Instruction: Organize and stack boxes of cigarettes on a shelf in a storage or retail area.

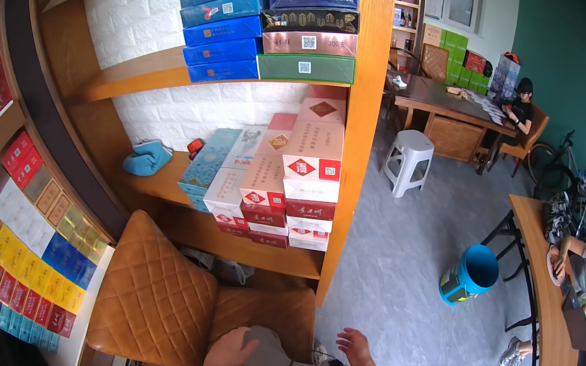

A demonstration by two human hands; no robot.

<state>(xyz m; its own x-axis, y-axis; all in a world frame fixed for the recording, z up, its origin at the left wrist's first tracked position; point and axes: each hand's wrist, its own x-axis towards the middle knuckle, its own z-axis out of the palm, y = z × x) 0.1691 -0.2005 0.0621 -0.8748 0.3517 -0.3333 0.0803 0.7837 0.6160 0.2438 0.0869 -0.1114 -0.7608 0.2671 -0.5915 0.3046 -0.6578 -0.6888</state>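
My left hand [229, 351] rests at the side of my grey clothing, by the front of a brown quilted leather chair [157, 293], and holds nothing that I can see. Over the grey floor, my right hand [354, 346] is raised with its fingers apart and nothing in them. A black band circles the right wrist. Ahead, a wooden shelf unit [358, 136] bears stacked cartons: blue ones [223, 42] on the upper board, pink and white ones [265, 179] below. A blue cloth item [147, 156] lies on the lower board.
Cigarette packs [38, 270] fill a rack at left. A blue bucket [469, 275] and a white plastic stool [408, 163] stand on the floor. One person sits at a wooden table [542, 300] with a laptop at right; another sits at a dark desk [442, 100] farther back, near bicycles.
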